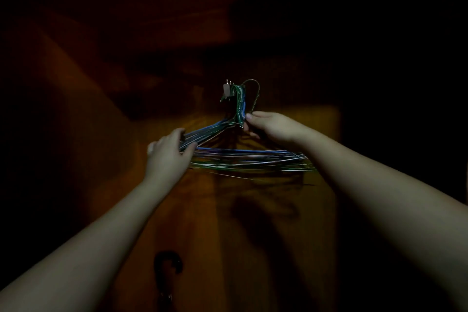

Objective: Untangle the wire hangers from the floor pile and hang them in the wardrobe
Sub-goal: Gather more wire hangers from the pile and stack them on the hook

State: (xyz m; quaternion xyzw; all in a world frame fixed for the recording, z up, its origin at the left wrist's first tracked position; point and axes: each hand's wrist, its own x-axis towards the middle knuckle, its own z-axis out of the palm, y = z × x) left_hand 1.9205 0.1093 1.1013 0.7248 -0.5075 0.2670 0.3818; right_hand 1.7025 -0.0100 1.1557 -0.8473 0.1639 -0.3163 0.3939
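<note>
A bunch of several blue, green and white wire hangers (243, 157) hangs inside the dim wooden wardrobe (291, 210), hooks (238, 94) over a small metal peg (227, 88). My left hand (167, 154) grips the left shoulder of the bunch, fingers curled round the wires. At the necks just below the hooks, my right hand (268, 125) pinches the wires. One bare metal hook (254, 91) stands slightly to the right of the others.
The scene is very dark. Brown wooden panels surround the hangers. A dark curved handle or hook (168, 265) shows low on the wood below my left forearm. The hangers cast a shadow on the back panel.
</note>
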